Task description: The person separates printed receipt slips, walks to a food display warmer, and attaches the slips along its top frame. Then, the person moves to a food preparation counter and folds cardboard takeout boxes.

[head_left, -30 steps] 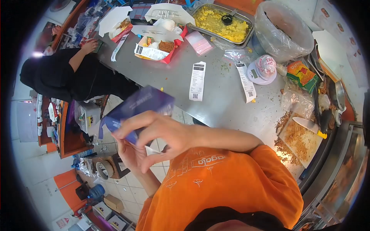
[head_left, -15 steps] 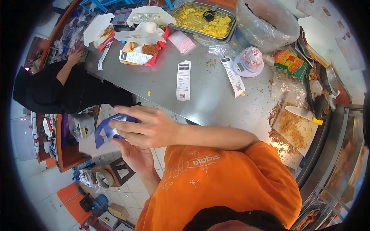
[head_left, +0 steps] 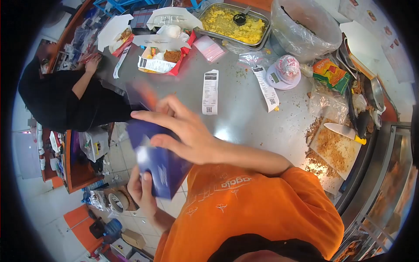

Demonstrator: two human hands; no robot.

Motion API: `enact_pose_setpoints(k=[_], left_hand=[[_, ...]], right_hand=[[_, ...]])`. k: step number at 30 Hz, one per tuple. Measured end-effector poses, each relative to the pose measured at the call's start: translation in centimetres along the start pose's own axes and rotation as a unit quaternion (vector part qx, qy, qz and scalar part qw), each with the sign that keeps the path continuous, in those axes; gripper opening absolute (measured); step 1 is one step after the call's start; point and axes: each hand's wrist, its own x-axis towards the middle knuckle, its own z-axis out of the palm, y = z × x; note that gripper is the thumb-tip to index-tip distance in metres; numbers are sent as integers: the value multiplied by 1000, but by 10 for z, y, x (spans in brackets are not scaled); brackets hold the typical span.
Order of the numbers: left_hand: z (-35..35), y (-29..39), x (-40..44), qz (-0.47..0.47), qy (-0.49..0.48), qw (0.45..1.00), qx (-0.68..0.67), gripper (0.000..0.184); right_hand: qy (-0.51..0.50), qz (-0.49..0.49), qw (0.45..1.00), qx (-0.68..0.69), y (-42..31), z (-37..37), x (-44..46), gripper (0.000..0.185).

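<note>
A dark blue folded carton [head_left: 161, 161] is held in front of the orange shirt, at the edge of the metal table. My left hand [head_left: 142, 190] grips its lower left side, thumb on the near face. From the right, my right hand [head_left: 187, 133] reaches across and holds the carton's upper part, its thumb on the panel and a finger along the top edge. A blurred flap, dark and reddish, rises just beyond these fingers. The carton hides part of both hands.
Opened food boxes [head_left: 163, 56], a receipt [head_left: 210, 94], a tray of yellow food [head_left: 235, 26] and a scale [head_left: 279, 81] stand on the table [head_left: 240, 126]. A knife [head_left: 342, 130] lies on a board [head_left: 334, 153]. A person in black [head_left: 65, 98] stands at left.
The carton has turned and opened out, showing a larger blue face. My left hand has moved down; my right hand has shifted slightly right. The other person's hand has moved slightly.
</note>
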Motion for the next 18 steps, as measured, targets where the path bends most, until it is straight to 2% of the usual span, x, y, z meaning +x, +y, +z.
enact_pose_setpoints(k=[2, 3, 4, 5, 6, 7, 8, 10, 11, 12, 14, 15, 16, 17, 18], left_hand=[[-8, 23, 2, 51, -129, 987, 76, 32], [-9, 28, 4, 53, -126, 988, 78, 32], [-9, 31, 9, 13, -95, 986, 136, 35], [-6, 33, 15, -27, -63, 979, 192, 37], [2, 31, 20, -27, -58, 979, 192, 37], [17, 27, 26, 35, 15, 987, 156, 40], [31, 19, 28, 63, 54, 987, 137, 41], [57, 1, 32, 156, 145, 975, 66, 47], [64, -4, 33, 221, 195, 956, 9, 52], [65, -2, 33, 224, 196, 955, 9, 52], [69, 1, 33, 181, 109, 975, 69, 56], [78, -9, 36, 219, 91, 971, 39, 50], [97, -17, 48, 218, 96, 971, 36, 50], [121, -25, 68, 345, 174, 918, -83, 46], [139, -37, 82, 460, 247, 830, -197, 42]], right_hand=[[-131, -9, 981, -146, 2, -10, 9, 34], [-158, 12, 983, -96, 7, -12, 8, 28], [-159, 9, 983, -94, 5, -16, 7, 28], [-100, -18, 995, -16, 1, -21, 7, 25], [-44, -36, 998, 9, -5, -22, 6, 24], [11, -56, 998, 33, -11, -23, 6, 24], [6, -55, 998, 36, -9, -21, 5, 24], [23, -89, 983, -161, 4, -16, 0, 31], [-65, -66, 989, -115, 7, -17, 1, 39], [-66, -68, 989, -115, 5, -24, -2, 39], [-107, -22, 990, -88, -9, -50, -8, 42], [-89, -45, 980, -174, -13, -58, -15, 46], [-72, -68, 961, -257, -15, -68, -20, 49], [-46, -70, 947, -311, -3, -80, -25, 52], [-22, -72, 929, -363, 14, -95, -27, 54]])
